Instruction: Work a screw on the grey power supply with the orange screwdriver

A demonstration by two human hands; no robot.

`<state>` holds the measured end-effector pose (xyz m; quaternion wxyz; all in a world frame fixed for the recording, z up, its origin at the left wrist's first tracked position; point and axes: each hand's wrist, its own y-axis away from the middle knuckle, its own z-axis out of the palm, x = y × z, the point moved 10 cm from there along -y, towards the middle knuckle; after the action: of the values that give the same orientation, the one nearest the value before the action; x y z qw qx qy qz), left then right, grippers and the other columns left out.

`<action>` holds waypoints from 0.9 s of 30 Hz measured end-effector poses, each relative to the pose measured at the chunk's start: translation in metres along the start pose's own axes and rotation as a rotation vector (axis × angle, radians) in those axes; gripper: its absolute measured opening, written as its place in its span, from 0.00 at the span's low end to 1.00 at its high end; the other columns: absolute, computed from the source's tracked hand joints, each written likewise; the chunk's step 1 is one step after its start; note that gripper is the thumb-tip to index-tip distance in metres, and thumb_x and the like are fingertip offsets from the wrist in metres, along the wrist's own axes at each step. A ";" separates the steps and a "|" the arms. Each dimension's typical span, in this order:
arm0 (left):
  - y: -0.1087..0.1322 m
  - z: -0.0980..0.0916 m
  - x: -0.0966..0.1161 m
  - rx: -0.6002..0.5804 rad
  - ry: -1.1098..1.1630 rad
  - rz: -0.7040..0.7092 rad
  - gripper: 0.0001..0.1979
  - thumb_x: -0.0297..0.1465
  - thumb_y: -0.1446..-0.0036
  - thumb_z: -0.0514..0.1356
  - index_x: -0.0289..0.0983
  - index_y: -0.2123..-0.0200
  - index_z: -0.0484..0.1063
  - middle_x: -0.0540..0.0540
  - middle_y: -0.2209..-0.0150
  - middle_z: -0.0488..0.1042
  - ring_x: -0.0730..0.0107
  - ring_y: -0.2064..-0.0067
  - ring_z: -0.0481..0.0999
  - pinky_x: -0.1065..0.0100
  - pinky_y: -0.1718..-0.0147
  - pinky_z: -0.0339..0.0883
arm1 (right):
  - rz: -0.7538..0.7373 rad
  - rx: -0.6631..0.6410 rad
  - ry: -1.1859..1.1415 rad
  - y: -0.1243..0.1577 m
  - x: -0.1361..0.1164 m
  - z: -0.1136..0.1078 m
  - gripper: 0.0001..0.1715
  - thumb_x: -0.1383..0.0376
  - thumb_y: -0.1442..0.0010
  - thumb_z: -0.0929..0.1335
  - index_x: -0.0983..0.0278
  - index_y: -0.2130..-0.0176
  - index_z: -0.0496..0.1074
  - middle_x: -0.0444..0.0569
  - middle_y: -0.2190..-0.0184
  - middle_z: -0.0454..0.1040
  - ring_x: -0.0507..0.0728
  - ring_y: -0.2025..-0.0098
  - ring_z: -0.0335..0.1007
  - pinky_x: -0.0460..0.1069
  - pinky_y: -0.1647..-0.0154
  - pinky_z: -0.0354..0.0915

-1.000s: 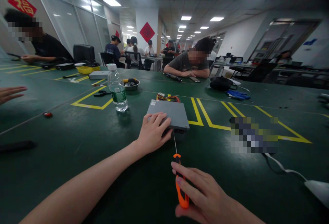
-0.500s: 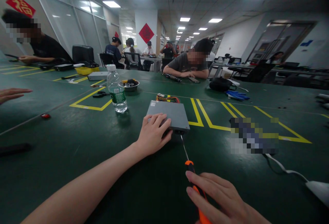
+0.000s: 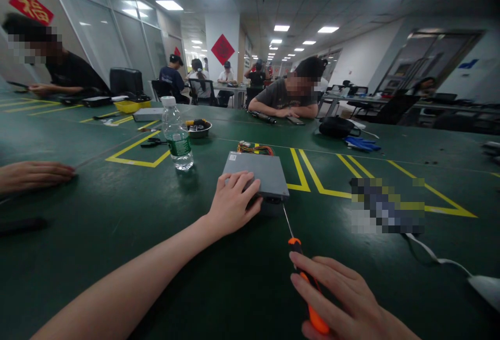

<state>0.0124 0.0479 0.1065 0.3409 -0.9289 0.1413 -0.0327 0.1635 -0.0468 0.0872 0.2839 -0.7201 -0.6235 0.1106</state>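
1. A flat grey metal box [image 3: 257,173] is seen lying on the dark green table [image 3: 117,210], beside yellow floor-style tape lines [image 3: 308,176].
2. The near left corner of the box is pressed down by the left hand [image 3: 233,204], palm flat and fingers spread over the lid; nothing is gripped.
3. An orange-handled screwdriver with a thin steel shaft [image 3: 307,282] is held in the right hand [image 3: 344,303], the fingers curled round the handle.
4. The shaft tip is pointed at the near edge of the box, close to its right corner; whether contact is made cannot be told.
5. A clear plastic water bottle [image 3: 177,134] is stood left of the box.
6. Coloured wires [image 3: 255,148] are seen behind the box.
7. Another person's hand [image 3: 33,175] is laid on the table at far left.
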 end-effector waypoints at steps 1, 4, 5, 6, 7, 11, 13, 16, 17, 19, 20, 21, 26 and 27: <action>0.000 0.000 0.000 0.001 0.000 0.001 0.15 0.36 0.42 0.52 0.40 0.53 0.67 0.42 0.51 0.69 0.57 0.48 0.64 0.55 0.53 0.53 | 0.004 0.002 -0.004 0.000 0.000 0.000 0.20 0.59 0.37 0.62 0.66 0.49 0.67 0.58 0.49 0.69 0.58 0.53 0.70 0.49 0.56 0.69; 0.000 0.000 0.000 0.002 -0.002 0.006 0.15 0.37 0.42 0.52 0.40 0.53 0.67 0.42 0.51 0.69 0.57 0.47 0.64 0.55 0.52 0.53 | 0.003 0.005 0.000 0.000 0.000 0.001 0.20 0.59 0.37 0.61 0.67 0.50 0.67 0.59 0.49 0.69 0.58 0.53 0.69 0.50 0.56 0.68; 0.000 0.001 0.000 0.002 -0.003 0.006 0.15 0.37 0.42 0.52 0.40 0.53 0.67 0.42 0.51 0.69 0.57 0.47 0.64 0.55 0.52 0.52 | 0.001 0.002 0.003 0.001 0.000 0.002 0.20 0.59 0.37 0.61 0.66 0.49 0.67 0.59 0.49 0.69 0.58 0.52 0.69 0.50 0.55 0.68; 0.000 0.001 0.000 0.001 -0.005 0.003 0.15 0.37 0.42 0.52 0.40 0.53 0.67 0.42 0.50 0.69 0.57 0.47 0.64 0.55 0.52 0.52 | 0.002 -0.002 0.006 0.002 0.000 0.003 0.20 0.59 0.37 0.61 0.66 0.49 0.67 0.59 0.49 0.68 0.58 0.52 0.69 0.50 0.55 0.68; 0.000 0.001 0.000 -0.002 -0.007 0.001 0.15 0.37 0.42 0.52 0.40 0.53 0.67 0.42 0.50 0.69 0.57 0.47 0.64 0.55 0.52 0.52 | 0.006 -0.007 0.009 0.003 0.001 0.003 0.20 0.59 0.37 0.62 0.66 0.49 0.67 0.59 0.48 0.68 0.58 0.51 0.68 0.50 0.55 0.68; 0.000 0.002 -0.001 -0.009 -0.009 -0.009 0.15 0.37 0.42 0.52 0.40 0.53 0.66 0.42 0.50 0.68 0.57 0.47 0.64 0.55 0.52 0.52 | 0.016 -0.027 -0.006 0.006 0.003 0.005 0.22 0.58 0.37 0.62 0.67 0.47 0.65 0.61 0.47 0.65 0.60 0.50 0.67 0.51 0.54 0.68; 0.000 0.003 -0.001 -0.011 -0.007 -0.007 0.15 0.37 0.42 0.51 0.40 0.53 0.66 0.42 0.50 0.68 0.58 0.47 0.63 0.55 0.52 0.52 | 0.022 -0.031 -0.031 0.006 0.004 0.005 0.24 0.56 0.37 0.60 0.67 0.46 0.64 0.61 0.46 0.64 0.61 0.49 0.66 0.52 0.55 0.68; 0.000 0.003 -0.001 -0.013 -0.004 -0.003 0.15 0.37 0.41 0.51 0.40 0.53 0.66 0.42 0.50 0.68 0.58 0.47 0.64 0.55 0.52 0.52 | 0.040 -0.037 -0.050 0.003 0.005 0.004 0.23 0.59 0.37 0.59 0.65 0.46 0.64 0.61 0.46 0.64 0.61 0.48 0.66 0.51 0.56 0.68; 0.000 0.003 -0.001 -0.013 -0.003 -0.003 0.15 0.37 0.41 0.51 0.40 0.53 0.66 0.42 0.50 0.68 0.58 0.47 0.64 0.55 0.52 0.52 | 0.043 -0.029 -0.050 0.001 0.004 0.003 0.21 0.60 0.37 0.59 0.65 0.46 0.64 0.60 0.47 0.65 0.60 0.49 0.66 0.51 0.56 0.68; 0.000 0.003 -0.001 -0.010 0.000 -0.002 0.15 0.37 0.42 0.51 0.40 0.53 0.66 0.42 0.50 0.68 0.58 0.47 0.64 0.55 0.52 0.52 | 0.035 -0.005 -0.052 -0.001 0.001 0.002 0.18 0.62 0.37 0.60 0.64 0.49 0.66 0.59 0.48 0.67 0.59 0.51 0.68 0.50 0.56 0.68; 0.000 0.003 -0.001 -0.010 0.002 -0.002 0.15 0.37 0.42 0.51 0.40 0.53 0.66 0.42 0.50 0.68 0.58 0.47 0.64 0.55 0.52 0.52 | 0.031 0.016 -0.056 -0.002 0.000 0.001 0.17 0.63 0.37 0.61 0.64 0.50 0.67 0.59 0.49 0.68 0.58 0.52 0.69 0.50 0.56 0.68; 0.000 0.003 -0.001 -0.008 0.003 -0.002 0.15 0.37 0.42 0.51 0.40 0.53 0.66 0.42 0.50 0.68 0.58 0.47 0.64 0.55 0.52 0.52 | 0.030 0.041 -0.064 -0.003 -0.001 0.000 0.16 0.64 0.38 0.61 0.65 0.51 0.67 0.60 0.50 0.69 0.57 0.54 0.70 0.50 0.56 0.68; 0.000 0.004 -0.001 -0.002 0.003 -0.005 0.15 0.37 0.42 0.52 0.40 0.53 0.66 0.42 0.50 0.68 0.57 0.47 0.64 0.54 0.52 0.52 | 0.075 0.072 -0.148 -0.001 0.003 0.004 0.21 0.58 0.37 0.62 0.69 0.49 0.61 0.61 0.51 0.70 0.58 0.50 0.68 0.51 0.54 0.67; 0.000 0.003 -0.001 0.002 0.001 -0.005 0.15 0.37 0.42 0.52 0.40 0.53 0.66 0.42 0.50 0.68 0.57 0.47 0.64 0.54 0.52 0.52 | 0.077 0.055 -0.166 -0.001 0.003 0.005 0.23 0.56 0.36 0.62 0.69 0.48 0.60 0.61 0.51 0.70 0.58 0.49 0.67 0.51 0.53 0.67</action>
<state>0.0117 0.0500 0.1037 0.3417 -0.9288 0.1395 -0.0343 0.1608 -0.0421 0.0839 0.2465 -0.7238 -0.6134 0.1976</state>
